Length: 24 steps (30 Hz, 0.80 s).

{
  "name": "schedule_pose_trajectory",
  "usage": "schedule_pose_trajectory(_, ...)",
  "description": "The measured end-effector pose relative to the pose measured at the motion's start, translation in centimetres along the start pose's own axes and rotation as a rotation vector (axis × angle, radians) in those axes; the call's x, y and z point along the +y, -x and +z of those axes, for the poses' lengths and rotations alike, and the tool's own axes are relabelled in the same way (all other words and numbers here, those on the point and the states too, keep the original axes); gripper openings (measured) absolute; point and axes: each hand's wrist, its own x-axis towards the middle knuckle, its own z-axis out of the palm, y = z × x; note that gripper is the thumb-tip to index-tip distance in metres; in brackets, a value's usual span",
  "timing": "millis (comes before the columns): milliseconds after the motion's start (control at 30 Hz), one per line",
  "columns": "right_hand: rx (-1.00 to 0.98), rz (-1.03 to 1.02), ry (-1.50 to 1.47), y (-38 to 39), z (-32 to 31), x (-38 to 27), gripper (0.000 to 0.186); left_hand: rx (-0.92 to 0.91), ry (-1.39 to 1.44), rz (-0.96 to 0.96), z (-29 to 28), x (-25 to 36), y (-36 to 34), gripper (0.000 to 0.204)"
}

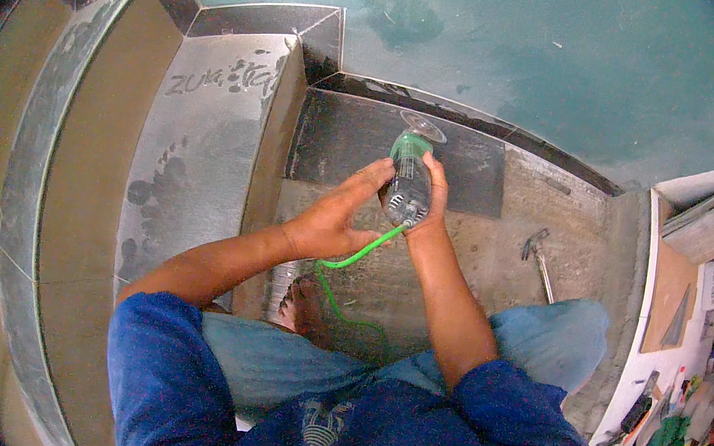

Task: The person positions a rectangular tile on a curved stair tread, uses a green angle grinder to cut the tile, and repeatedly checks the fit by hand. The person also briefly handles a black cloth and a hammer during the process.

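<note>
A green and grey angle grinder [409,174], with a thin disc [425,125] at its far end, is held in front of me over a dark floor tile [341,139]. My right hand [431,199] is wrapped round its right side. My left hand [340,213] has its fingertips on the tool's left side, with the thumb lower down by the bright green cord [350,261]. The cord leaves the rear of the grinder and curls down toward my legs. A hammer [541,253] lies to the right on rough grey screed [501,234].
Tiled steps [93,149] rise on the left, the nearest with scrawled markings. A teal wall [529,37] runs behind dark skirting tiles. On the right, a white ledge [629,353] borders boards, sheets and a jumble of small tools [674,423]. My bare foot [296,301] is below my hands.
</note>
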Motion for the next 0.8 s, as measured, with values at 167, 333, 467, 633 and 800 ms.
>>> schedule_pose_trajectory(167, -0.081, -0.02, 0.023, 0.3, -0.5, -1.3, 0.049, -0.044, 0.014, 0.063, 0.2, 0.3, -0.8, 0.09)
schedule_pose_trajectory(333, -0.186, 0.041, -0.048, 1.0, -1.0, -2.3, 0.059, -0.034, 0.045, 0.061, -0.2, 1.9, -1.7, 0.089)
schedule_pose_trajectory(467, -0.269, 0.068, -0.024, 1.5, -0.8, -2.9, 0.062, -0.128, -0.206, -0.112, -0.2, 4.1, -2.0, 0.084)
schedule_pose_trajectory(633, -0.228, 0.098, -0.043, 1.5, -0.5, -3.2, 0.059, -0.199, -0.432, -0.044, 1.1, 5.1, -3.1, 0.076)
schedule_pose_trajectory(800, -0.165, 0.023, 0.045, 1.7, -1.3, -3.3, 0.06, -0.176, -0.533, 0.038, 1.9, 3.7, -3.9, 0.071)
